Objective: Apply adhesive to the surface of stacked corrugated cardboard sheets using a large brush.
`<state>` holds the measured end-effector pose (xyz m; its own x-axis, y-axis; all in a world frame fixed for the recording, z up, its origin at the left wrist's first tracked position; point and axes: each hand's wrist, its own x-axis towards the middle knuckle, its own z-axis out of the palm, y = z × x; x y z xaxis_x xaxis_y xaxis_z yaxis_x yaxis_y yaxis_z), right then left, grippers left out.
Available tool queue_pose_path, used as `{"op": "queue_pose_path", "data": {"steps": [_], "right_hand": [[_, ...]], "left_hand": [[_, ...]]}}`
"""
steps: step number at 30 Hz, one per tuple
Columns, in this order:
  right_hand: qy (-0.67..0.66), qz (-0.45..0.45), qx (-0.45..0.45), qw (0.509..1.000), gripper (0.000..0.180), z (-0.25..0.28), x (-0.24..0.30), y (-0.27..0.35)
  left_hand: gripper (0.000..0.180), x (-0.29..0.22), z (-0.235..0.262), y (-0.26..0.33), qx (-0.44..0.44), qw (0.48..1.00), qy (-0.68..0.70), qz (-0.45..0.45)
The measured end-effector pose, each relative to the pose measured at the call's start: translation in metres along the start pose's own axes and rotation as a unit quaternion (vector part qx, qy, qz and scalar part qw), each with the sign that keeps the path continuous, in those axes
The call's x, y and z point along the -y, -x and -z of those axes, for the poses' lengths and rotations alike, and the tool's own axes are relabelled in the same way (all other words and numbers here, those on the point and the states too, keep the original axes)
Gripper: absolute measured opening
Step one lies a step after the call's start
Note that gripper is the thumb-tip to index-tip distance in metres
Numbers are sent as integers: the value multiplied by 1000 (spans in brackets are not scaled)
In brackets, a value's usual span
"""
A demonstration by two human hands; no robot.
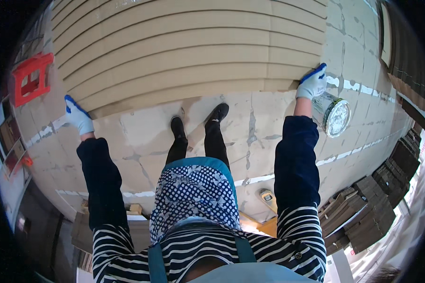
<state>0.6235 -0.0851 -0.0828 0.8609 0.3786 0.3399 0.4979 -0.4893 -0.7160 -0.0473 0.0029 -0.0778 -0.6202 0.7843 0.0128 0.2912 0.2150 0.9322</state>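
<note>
A wide layer of overlapping brown cardboard sheets (189,52) lies in front of me, their near edges stepped one behind another. My left hand (79,115), in a white glove with blue on the fingers and palm side, grips the near left corner of the sheets. At the near right corner, my right hand (312,82) in a matching glove is closed on the side edge. Both arms are stretched out and spread wide. The undersides of the sheets and the fingertips beneath them are hidden.
A shiny, roll-like cylinder (337,117) with a silvery end stands beside my right hand. To the left is a red plastic frame (32,79). Cardboard stacks (363,212) line the lower right. A yellow wheeled handle-like machine (268,200) is behind me. White lines mark the worn floor (142,141).
</note>
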Motion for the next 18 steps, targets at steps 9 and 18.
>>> {"op": "queue_pose_path", "data": {"steps": [9,18], "right_hand": [[213,-11,62,975,56,5,32,-2],[279,72,200,937,53,9,13,-31]], "left_hand": [[42,-6,-2,6,-79,961,-248,-93],[39,-24,5,-25,115,805,-551,-190]]}}
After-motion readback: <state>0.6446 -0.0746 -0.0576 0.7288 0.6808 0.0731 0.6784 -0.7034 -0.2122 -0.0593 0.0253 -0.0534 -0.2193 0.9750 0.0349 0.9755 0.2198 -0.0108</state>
